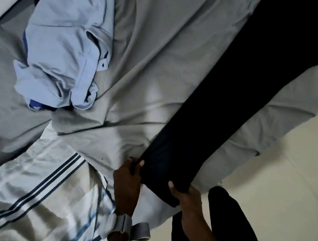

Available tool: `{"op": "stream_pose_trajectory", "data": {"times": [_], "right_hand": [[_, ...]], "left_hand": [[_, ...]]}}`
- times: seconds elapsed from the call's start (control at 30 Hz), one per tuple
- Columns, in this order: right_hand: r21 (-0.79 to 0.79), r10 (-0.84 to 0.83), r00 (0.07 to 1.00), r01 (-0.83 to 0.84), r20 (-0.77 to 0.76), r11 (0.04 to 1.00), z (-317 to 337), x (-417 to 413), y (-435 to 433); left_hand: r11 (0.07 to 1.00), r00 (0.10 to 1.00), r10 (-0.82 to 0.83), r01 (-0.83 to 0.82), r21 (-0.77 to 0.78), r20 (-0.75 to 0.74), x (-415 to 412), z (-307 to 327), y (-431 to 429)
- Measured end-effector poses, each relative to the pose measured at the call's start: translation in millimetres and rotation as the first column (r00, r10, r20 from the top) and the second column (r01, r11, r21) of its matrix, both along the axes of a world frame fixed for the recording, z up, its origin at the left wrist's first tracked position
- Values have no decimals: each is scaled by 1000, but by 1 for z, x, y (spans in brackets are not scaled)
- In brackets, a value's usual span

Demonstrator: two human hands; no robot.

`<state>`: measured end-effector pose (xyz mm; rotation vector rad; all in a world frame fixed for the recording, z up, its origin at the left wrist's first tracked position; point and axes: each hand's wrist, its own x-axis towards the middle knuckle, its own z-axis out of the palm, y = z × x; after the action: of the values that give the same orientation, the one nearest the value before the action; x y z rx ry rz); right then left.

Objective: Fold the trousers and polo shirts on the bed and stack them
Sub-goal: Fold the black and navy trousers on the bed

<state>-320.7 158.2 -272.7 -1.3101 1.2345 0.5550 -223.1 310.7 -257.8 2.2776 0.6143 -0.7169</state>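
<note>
Well left of the hands a striped cloth [31,204], white with dark and blue bands, lies rumpled over the near corner of the bed [162,46], its edge running up close to the left wrist. Far above the left hand [127,183], well apart from it, a pale blue polo shirt [70,51] sits crumpled on the grey sheet, its long axis running from upper right down to lower left, collar and button placket turned toward the right side of the heap. A strip of darker blue fabric shows under its lower left edge; whether that is a second shirt cannot be told.

The left hand is closed on the left corner of the trousers' [231,78] near end, thumb on top of the cloth and fingers curled beneath, a ring on one finger. A grey band [122,224] wraps that wrist. Just right of it, the right hand [185,198] pinches the other corner of the same end, thumb pressed on the dark fabric, fingers under it. The two hands are near each other, apart by the width of the trouser end.

The dark trousers stretch as one long flat strip from the hands up and to the right across the bed, long axis diagonal, near end at the mattress edge, far end beyond the frame's upper right. Below and right of the right hand lies pale floor [299,170]
</note>
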Motion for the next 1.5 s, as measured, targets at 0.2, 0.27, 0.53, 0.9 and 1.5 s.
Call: {"op": "stream_pose_trajectory", "data": {"times": [0.2, 0.27, 0.53, 0.9, 1.5], "right_hand": [[-52, -38, 997, 41, 60, 998, 9, 8, -14], [-36, 16, 998, -14, 68, 999, 11, 1, -5], [155, -189, 982, 182, 29, 971, 17, 3, 9], [-18, -275, 927, 289, 253, 957, 60, 6, -20], [-550, 215, 855, 94, 471, 830, 37, 92, -141]], "left_hand": [[970, 958, 184, -142, -195, 218, 12, 30, -14], [976, 965, 163, -128, -175, 207, 6, 26, -10], [995, 977, -5, 26, -94, 211, 5, 26, -10], [861, 907, -351, 411, -300, 234, 14, 39, 4], [828, 857, -386, 485, -280, 342, 147, 51, -134]]}}
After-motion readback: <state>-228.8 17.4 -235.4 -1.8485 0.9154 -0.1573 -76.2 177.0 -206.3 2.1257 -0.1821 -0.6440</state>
